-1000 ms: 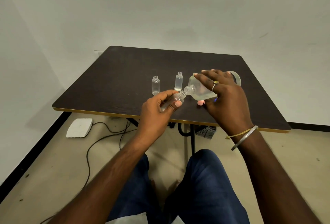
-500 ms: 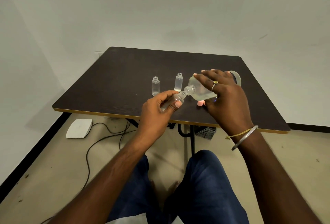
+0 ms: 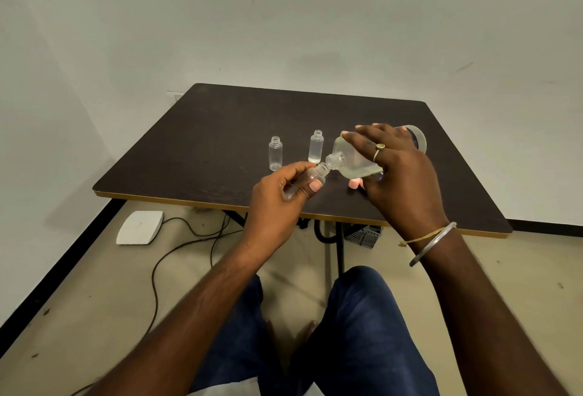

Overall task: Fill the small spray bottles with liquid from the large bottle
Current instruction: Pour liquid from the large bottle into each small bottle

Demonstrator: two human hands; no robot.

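Above the near edge of the surface [image 3: 220,130] | your left hand [image 3: 277,203] pinches a small bottle [image 3: 312,175], right hand [image 3: 400,174] grips the large bottle [image 3: 351,159], mouths meeting | step: pouring | next: tip slowly.

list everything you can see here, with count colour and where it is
table: 1, dark brown with yellow edge, against the wall
standing small bottles: 2, clear, uncapped, upright on the table
held small bottle: 1, clear, tilted in the left hand
large bottle: 1, clear with pale liquid, tipped, its mouth at the held small bottle's mouth
pink item: 1, under the large bottle, partly hidden
white pad: 1, floor, left
cable: 1, black, floor
grey crate: 1, under the table
left hand: grips the held small bottle
right hand: grips the large bottle; ring, bangle
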